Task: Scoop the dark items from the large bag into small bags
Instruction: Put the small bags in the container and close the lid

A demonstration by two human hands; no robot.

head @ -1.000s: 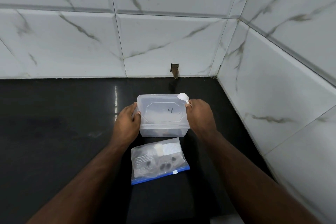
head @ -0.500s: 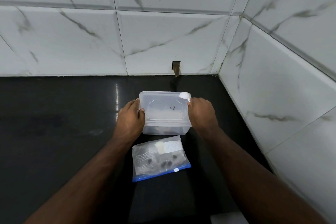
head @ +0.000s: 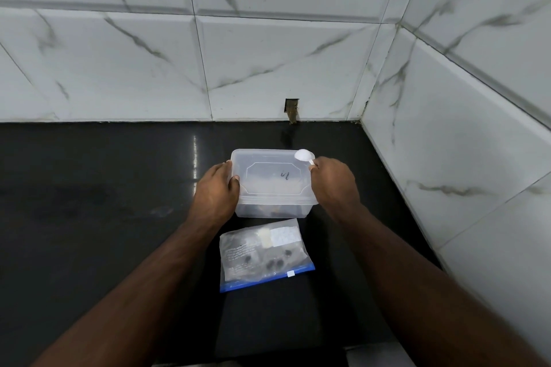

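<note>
I have both hands on a clear plastic box (head: 272,185) that sits on the black counter (head: 98,217). My left hand (head: 216,191) is on the box's left side. Its fingers (head: 228,164) lie over the lid edge and the thumb presses the near corner, so they bend around the box and hold it. I think I hold it this way so it does not slide.

My right hand (head: 334,182) is at the right side of the box. Its fingers are closed around the handle of a small white spoon (head: 304,155). The bowl of the spoon sticks out past my fingertips, over the far right corner of the lid. I think I keep the spoon in this hand so it is ready for scooping. I cannot tell if these fingers also touch the box.

The lid is still on. I can see some dark bits through the near wall, low inside the box.

The zip bag (head: 264,255) lies flat on the counter, just behind my wrists and between my arms. Its blue strip is on the side nearest me. It has dark lumps (head: 275,262) inside, and these are the things I must scoop. It looks shut, so no scooping has begun. I guess the box must open first.
</note>
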